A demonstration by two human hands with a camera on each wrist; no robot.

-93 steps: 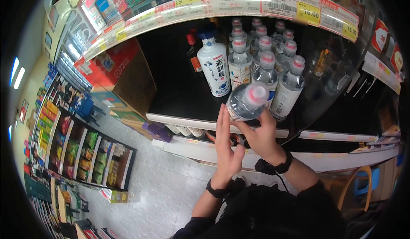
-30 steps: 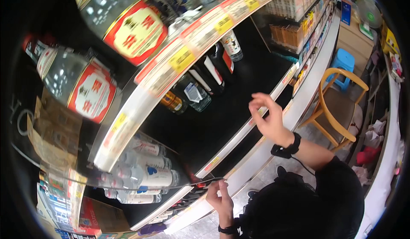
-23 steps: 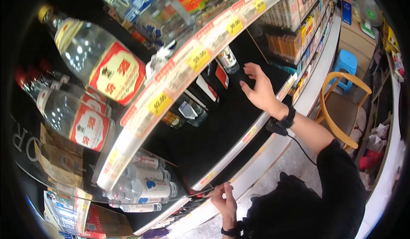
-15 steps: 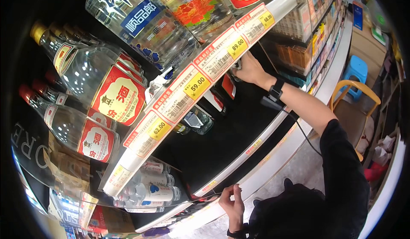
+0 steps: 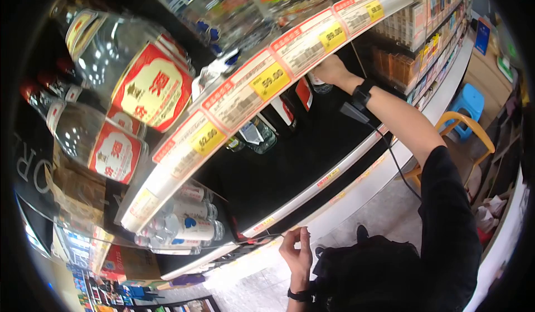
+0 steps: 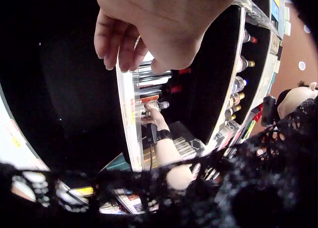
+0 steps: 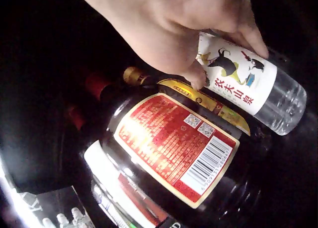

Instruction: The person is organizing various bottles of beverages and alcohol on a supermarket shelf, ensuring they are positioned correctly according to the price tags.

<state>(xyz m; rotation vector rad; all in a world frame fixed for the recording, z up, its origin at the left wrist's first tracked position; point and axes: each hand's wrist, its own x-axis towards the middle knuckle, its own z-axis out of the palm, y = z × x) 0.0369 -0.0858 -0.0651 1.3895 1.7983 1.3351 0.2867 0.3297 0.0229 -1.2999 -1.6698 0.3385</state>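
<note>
My right hand [image 7: 169, 32] grips a clear water bottle [image 7: 246, 79] with a white illustrated label; thumb and fingers lie on either side of its upper part. In the head view this right hand [image 5: 335, 71] reaches under the upper shelf edge, and only the bottle's base [image 5: 322, 87] shows below it. Beside the bottle stands a dark bottle with a red barcode label [image 7: 174, 151], and a yellow-labelled bottle [image 7: 213, 109] shows between them. My left hand [image 5: 298, 253] hangs loosely curled in front of the lower shelf, holding nothing; the left wrist view shows its fingers [image 6: 119, 44] hanging down.
The upper shelf's price-tag edge [image 5: 267, 83] crosses above my right forearm. Large red-labelled liquor bottles [image 5: 153, 86] stand at left. A group of water bottles [image 5: 189, 225] sits at the shelf's lower left. A wooden chair [image 5: 468, 128] and a blue stool [image 5: 467, 108] are at right.
Earlier both hands were at a water bottle in the grouped rows. The view has since swung right, and my right hand has reached into the shelf and taken hold of a bottle; the left hangs low.
</note>
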